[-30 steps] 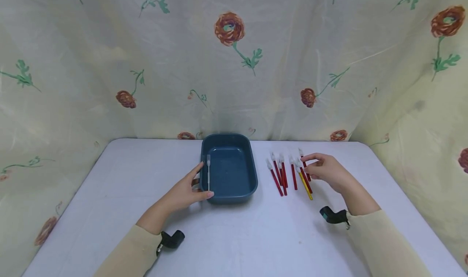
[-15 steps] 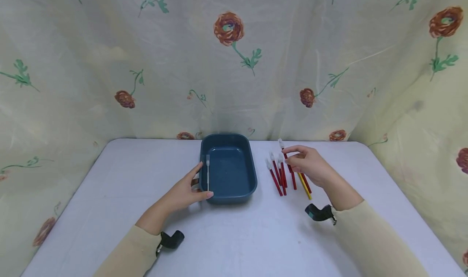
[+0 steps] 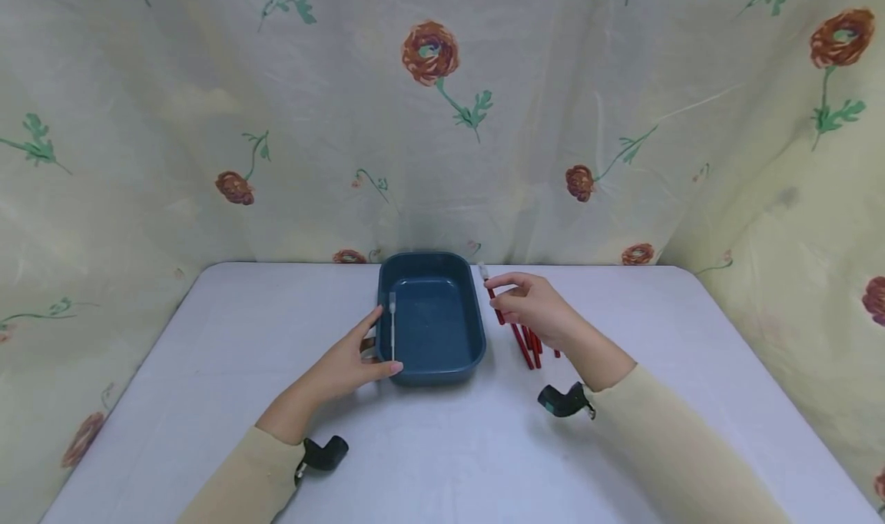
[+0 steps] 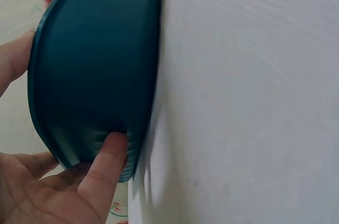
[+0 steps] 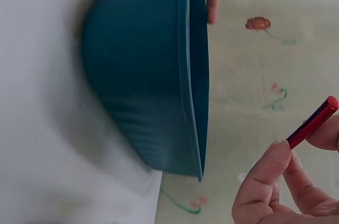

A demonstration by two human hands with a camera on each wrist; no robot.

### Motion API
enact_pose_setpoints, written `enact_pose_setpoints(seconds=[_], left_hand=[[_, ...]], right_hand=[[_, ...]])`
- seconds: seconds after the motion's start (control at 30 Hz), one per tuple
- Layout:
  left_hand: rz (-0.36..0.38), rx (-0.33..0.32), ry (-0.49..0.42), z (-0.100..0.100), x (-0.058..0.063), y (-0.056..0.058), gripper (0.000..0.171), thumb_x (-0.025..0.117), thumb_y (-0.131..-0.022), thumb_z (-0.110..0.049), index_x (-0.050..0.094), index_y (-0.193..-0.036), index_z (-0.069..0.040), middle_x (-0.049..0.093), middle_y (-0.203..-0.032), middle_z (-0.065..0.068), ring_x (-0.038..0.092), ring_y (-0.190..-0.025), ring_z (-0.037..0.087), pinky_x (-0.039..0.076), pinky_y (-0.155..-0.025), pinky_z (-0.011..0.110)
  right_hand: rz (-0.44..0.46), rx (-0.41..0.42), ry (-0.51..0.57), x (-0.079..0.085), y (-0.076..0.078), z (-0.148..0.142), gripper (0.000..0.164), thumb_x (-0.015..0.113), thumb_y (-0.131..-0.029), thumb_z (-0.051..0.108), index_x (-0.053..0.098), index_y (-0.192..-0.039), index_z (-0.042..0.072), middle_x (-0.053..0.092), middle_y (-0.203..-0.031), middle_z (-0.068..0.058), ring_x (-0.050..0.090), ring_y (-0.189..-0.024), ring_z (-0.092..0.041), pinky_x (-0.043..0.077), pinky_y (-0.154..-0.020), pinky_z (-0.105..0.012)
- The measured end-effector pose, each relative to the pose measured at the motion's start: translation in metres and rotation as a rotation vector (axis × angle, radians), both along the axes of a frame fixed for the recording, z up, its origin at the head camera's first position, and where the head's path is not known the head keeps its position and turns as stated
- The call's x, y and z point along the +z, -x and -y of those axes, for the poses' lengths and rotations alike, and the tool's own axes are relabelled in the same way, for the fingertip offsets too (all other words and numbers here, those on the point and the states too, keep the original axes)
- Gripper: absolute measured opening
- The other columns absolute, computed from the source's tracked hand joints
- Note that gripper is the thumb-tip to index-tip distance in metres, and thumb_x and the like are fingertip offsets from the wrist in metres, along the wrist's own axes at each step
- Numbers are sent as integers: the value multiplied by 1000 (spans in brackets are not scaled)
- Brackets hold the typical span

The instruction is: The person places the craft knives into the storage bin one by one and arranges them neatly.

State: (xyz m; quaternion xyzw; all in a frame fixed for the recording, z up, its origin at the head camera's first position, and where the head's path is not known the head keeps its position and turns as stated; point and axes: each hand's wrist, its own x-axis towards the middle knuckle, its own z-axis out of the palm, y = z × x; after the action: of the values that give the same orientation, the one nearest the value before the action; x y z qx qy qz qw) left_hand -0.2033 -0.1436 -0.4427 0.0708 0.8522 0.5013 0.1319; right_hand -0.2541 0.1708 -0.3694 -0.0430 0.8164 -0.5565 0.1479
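I find the left hand [image 3: 346, 366] grasping the left side of a dark blue plastic bin [image 3: 432, 332], its thumb over the rim at the near corner and its other fingers spread along the rim and outer wall. The right hand [image 3: 539, 309] is pinching 1 red pen [image 5: 313, 122] between thumb and fingertips, its translucent cap [image 3: 484, 271] pointing away from the person. On the head view the pen is just beside the bin's right rim, outside it.

Contents of the bin: I note 1 slender white stick with a pale top [image 3: 392, 328], lying lengthwise along the left inner side. I cannot tell whether its near end touches the thumb.

Beneath and beside the right hand, several red pens [image 3: 522, 347] lie on the white table [image 3: 442, 455], partly covered; I cannot count them. Both forearms wear cream sleeves [image 3: 677, 455], each with a black wrist camera [image 3: 326, 452]. A floral curtain [image 3: 311, 124] stands behind the table.
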Motion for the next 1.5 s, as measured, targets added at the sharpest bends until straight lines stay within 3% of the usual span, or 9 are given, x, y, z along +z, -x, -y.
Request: enact_pose_setpoints(seconds=[0.2,0.43,0.67,0.97,1.5], left_hand=[[4,-3,-12,0,1,-1,103,81,-86,-32,13,-162,-23,22,-164,16,42,-139,41,45,-104,50],[11,2,-3,-1,2,0,103,81,-85,-34,14,-162,-24,20,-165,15,41,-140,41,45,-105,51],[17,5,8,-1,2,0,105,82,-83,-40,15,-162,-24,22,-164,15,41,-140,41,45,-104,51],[16,3,13,0,2,0,104,81,-84,-40,14,-162,-25,24,-163,17,40,-141,41,45,-104,51],[16,-22,-19,2,0,1,100,79,-88,-35,13,-162,-23,22,-164,16,42,-140,40,46,-104,49]], right_hand=[[15,45,87,-3,3,22,42,57,-93,3,58,-135,-1,64,-120,-23,60,-115,-39,52,-98,-42],[41,58,87,-7,6,45,37,59,-93,3,62,-131,4,63,-123,-26,60,-114,-41,53,-97,-41],[43,91,95,-13,10,66,39,62,-94,5,60,-132,-1,64,-121,-27,65,-93,-26,55,-93,-37],[18,101,72,-27,17,87,36,65,-94,6,63,-128,-1,68,-107,-16,66,-86,-21,57,-89,-36],[71,120,37,-49,24,117,34,64,-94,4,64,-127,-1,66,-107,-13,68,-84,-18,58,-83,-32]])
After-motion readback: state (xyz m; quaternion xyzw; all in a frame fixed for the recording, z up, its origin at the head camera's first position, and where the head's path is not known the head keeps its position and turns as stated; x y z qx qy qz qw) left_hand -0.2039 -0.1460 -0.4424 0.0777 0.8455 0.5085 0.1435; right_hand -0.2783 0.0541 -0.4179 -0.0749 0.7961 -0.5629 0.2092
